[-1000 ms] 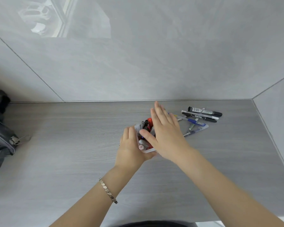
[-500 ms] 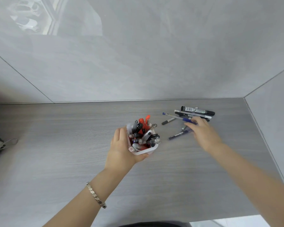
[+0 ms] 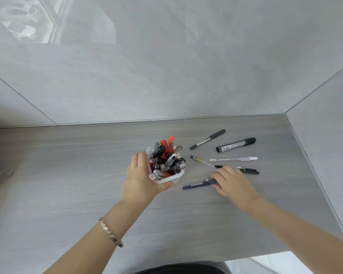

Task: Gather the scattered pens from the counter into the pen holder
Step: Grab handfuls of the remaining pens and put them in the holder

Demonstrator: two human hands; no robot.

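A white pen holder (image 3: 167, 177) packed with several pens stands mid-counter, and my left hand (image 3: 141, 177) wraps its left and near side. To its right lie loose pens: a grey-capped pen (image 3: 207, 139), a thick black marker (image 3: 236, 144), a white pen (image 3: 234, 159), a clear blue-tipped pen (image 3: 201, 161), a black pen (image 3: 248, 171) and a dark blue pen (image 3: 198, 184). My right hand (image 3: 231, 181) rests palm down over the dark blue pen's right end, fingers curled on it. The pen still lies on the counter.
The grey wood-grain counter (image 3: 67, 175) meets tiled walls at the back and right. A metal clip of a bag (image 3: 0, 175) shows at the far left edge. The counter's near edge drops off at lower right, about (image 3: 285, 254).
My right hand left the holder, reached right to the loose pens, then drew back onto the dark blue pen. The pens are spread wider. The view has shifted right.
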